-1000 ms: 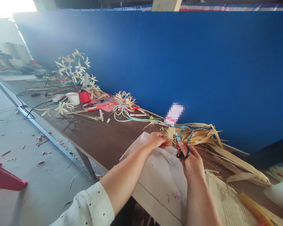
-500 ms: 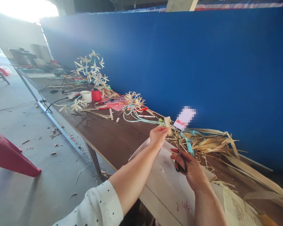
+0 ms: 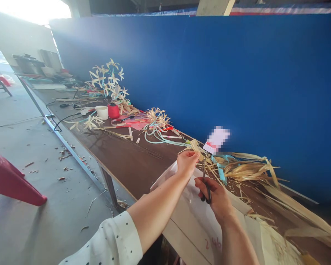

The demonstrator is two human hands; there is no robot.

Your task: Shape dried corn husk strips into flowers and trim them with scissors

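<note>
Between the fingers of my left hand (image 3: 187, 163) is a short, flat strip of pale dried husk (image 3: 195, 146), its top end pointing up. My right hand (image 3: 215, 197) grips black-handled scissors (image 3: 205, 184), with fingers in the loops. The blades point up toward the lower part of the strip, close to my left fingertips; whether they touch it I cannot tell. Both hands are over a pale cardboard sheet (image 3: 187, 217) at the table's edge. Beyond them lies a bundle of dried husks (image 3: 245, 167) with a light-blue ribbon (image 3: 221, 170).
Along the brown table (image 3: 121, 154) stand husk flowers (image 3: 107, 79), a white cup (image 3: 102, 112) and a red thread spool (image 3: 113, 110). Light-blue stems (image 3: 160, 140) lie near more husk flowers. A blue panel (image 3: 209, 73) closes off the back. A red stool (image 3: 13, 180) stands at left.
The scissors and my right hand have moved left, nearer to the strip. The strip in my left hand has tilted to the left, and the scissor blades look closer together.
</note>
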